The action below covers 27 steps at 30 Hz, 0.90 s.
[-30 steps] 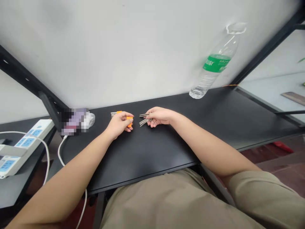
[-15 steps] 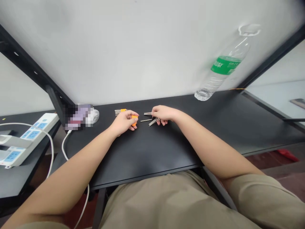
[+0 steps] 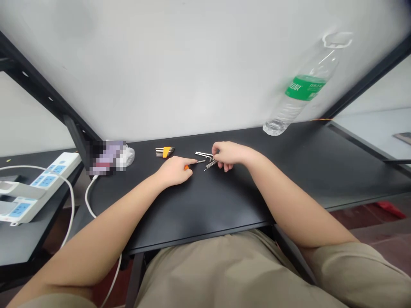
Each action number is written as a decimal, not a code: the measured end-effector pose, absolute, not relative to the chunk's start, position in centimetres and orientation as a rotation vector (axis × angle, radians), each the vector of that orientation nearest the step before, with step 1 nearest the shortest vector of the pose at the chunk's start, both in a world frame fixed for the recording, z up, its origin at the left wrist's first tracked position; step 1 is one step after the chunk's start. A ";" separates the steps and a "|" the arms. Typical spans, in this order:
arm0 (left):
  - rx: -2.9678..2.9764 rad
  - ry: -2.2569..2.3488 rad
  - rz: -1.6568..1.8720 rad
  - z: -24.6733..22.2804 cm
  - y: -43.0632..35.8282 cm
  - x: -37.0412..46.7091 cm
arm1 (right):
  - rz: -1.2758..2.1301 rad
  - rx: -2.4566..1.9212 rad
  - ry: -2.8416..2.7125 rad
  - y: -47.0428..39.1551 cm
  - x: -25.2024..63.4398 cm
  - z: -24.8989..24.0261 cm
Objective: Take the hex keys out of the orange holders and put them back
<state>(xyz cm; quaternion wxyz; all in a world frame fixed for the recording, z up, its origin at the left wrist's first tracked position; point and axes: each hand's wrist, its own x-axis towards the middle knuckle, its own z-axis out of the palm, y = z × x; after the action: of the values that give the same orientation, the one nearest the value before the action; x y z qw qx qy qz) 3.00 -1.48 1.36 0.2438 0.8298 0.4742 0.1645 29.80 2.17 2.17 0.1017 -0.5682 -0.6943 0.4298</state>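
My left hand (image 3: 176, 171) is closed around an orange plastic hex key holder (image 3: 186, 168), mostly hidden by the fingers. Its index finger stretches out to the end of a loose hex key (image 3: 201, 161) on the black table. My right hand (image 3: 224, 155) grips several metal hex keys (image 3: 210, 164), their long ends sticking out to the left and down. Just left of the right fingers, more L-shaped hex keys (image 3: 203, 154) lie on the table. Behind my left hand rests a second orange holder (image 3: 166, 152) filled with hex keys.
A large clear water bottle (image 3: 300, 87) with a green label stands at the back right by the wall. A white power strip (image 3: 40, 188) and a white cable (image 3: 71, 201) are at the left. A blurred-out object and white bundle (image 3: 126, 157) sit back left.
My left hand has moved right and extended its index finger to the loose hex key, uncovering the filled holder behind. My right hand has shifted slightly right with its hex keys.
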 end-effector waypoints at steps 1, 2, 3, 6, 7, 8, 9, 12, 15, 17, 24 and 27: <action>2.296 1.300 0.420 1.4 -1.6 3.1 | 1.296 -1.646 -2.053 1.9 29.9 2.4; 2.326 1.305 0.393 1.3 -1.7 3.1 | 1.322 -1.614 -2.061 1.7 30.0 2.6; 2.360 1.306 0.368 1.3 -1.8 3.1 | 1.343 -1.588 -2.071 1.4 29.9 2.8; 2.499 1.283 0.309 1.2 -2.1 3.2 | 1.348 -1.560 -2.102 0.9 29.6 3.5; 2.548 1.278 0.288 1.2 -2.2 3.2 | 1.334 -1.562 -2.113 0.7 29.5 3.6; 2.593 1.276 0.265 1.3 -2.3 3.3 | 1.308 -1.567 -2.126 0.6 29.3 3.7; 2.634 1.278 0.236 1.3 -2.4 3.3 | 1.273 -1.573 -2.144 0.4 29.1 3.7; 2.735 1.293 0.127 1.6 -2.8 3.6 | 1.134 -1.600 -2.214 0.1 28.7 3.5; 2.817 1.304 0.059 1.8 -2.9 3.9 | 1.041 -1.623 -2.253 0.1 28.3 3.0; 2.860 1.306 0.048 1.7 -2.9 3.9 | 1.008 -1.640 -2.237 0.2 28.2 2.7; 2.940 1.270 0.037 1.6 -2.8 3.5 | 0.869 -1.722 -2.211 0.6 28.5 3.2; 2.957 1.252 0.019 1.5 -2.8 3.4 | 0.751 -1.721 -2.201 1.0 28.5 3.2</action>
<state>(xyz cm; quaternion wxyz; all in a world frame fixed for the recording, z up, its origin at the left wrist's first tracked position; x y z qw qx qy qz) 3.45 -2.76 1.53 -0.0347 0.9203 0.3897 0.0059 28.51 0.99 3.20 0.1240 -0.5903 -0.7549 0.2576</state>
